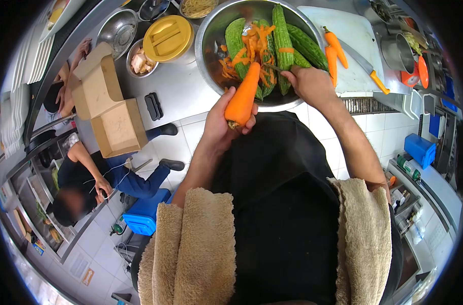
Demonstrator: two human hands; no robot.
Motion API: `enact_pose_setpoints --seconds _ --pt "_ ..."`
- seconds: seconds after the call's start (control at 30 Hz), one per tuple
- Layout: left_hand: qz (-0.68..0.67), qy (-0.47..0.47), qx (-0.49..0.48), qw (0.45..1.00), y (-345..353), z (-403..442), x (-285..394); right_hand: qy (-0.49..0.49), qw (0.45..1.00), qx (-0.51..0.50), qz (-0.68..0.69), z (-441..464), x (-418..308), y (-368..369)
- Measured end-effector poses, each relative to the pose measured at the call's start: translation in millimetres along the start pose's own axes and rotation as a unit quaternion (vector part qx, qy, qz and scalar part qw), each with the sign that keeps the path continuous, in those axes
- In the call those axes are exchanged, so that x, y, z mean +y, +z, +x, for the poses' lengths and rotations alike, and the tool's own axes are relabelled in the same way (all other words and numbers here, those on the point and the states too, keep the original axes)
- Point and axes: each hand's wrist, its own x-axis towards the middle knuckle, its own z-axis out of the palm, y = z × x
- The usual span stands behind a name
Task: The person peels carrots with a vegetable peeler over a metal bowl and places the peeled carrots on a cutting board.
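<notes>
A large peeled-looking carrot (243, 95) is held by its thick end in my left hand (220, 119), its tip pointing up over the near rim of a steel bowl (203, 66). My right hand (311, 84) is closed on the handle of a thin tool (276, 67) that reaches toward the carrot's tip; its working end is hard to make out. Inside the bowl lie several green ridged gourds (282, 40) with orange peelings (252, 43) over and between them.
Right of the bowl, a white cutting board (356, 30) bears carrots (337, 48) and an orange-handled knife (363, 63). An open cardboard box (118, 127), yellow-lidded container (169, 38) and black case (153, 106) stand left. Another person (89, 173) is at lower left.
</notes>
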Motion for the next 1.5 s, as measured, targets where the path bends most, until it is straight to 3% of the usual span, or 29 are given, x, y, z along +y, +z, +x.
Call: enact_pose_setpoints --seconds 0.1,0.23,0.4,0.53,0.63,0.73,0.83,0.93,1.1,1.23,1.5 --pt "-0.012 0.001 0.034 0.999 4 3 -1 0.022 0.998 0.027 0.061 -3 -5 -3" --pt "-0.026 -0.02 0.162 0.986 16 7 -2 -0.084 0.974 0.014 0.211 -22 -23 -23" --pt "-0.041 -0.009 0.062 0.997 -8 14 -8 -0.234 0.934 -0.027 0.268 -49 -54 -44" --pt "-0.021 0.028 -0.033 0.999 -6 12 -10 -0.189 0.96 0.04 0.203 -33 -37 -17" --pt "0.008 0.018 -0.046 0.999 -12 7 -14 -0.078 0.985 0.048 0.147 -8 -8 -4" --pt "0.066 0.012 -0.058 0.996 -6 -2 -4 -0.029 0.997 0.022 0.072 1 7 2" --pt "0.049 0.017 -0.028 0.998 5 -3 -2 -0.027 0.986 0.068 0.151 -3 0 0" --pt "0.012 0.01 0.034 0.999 10 1 -7 -0.022 0.972 0.005 0.233 -17 -19 -26" --pt "-0.023 0.006 0.045 0.999 0 9 -11 -0.229 0.925 -0.048 0.3 -54 -53 -41" --pt "-0.041 0.004 0.032 0.999 -5 10 -14 -0.243 0.936 -0.002 0.254 -54 -52 -34" --pt "0.012 0.019 -0.03 0.999 -7 2 -13 -0.027 0.995 0.03 0.087 -7 2 7"
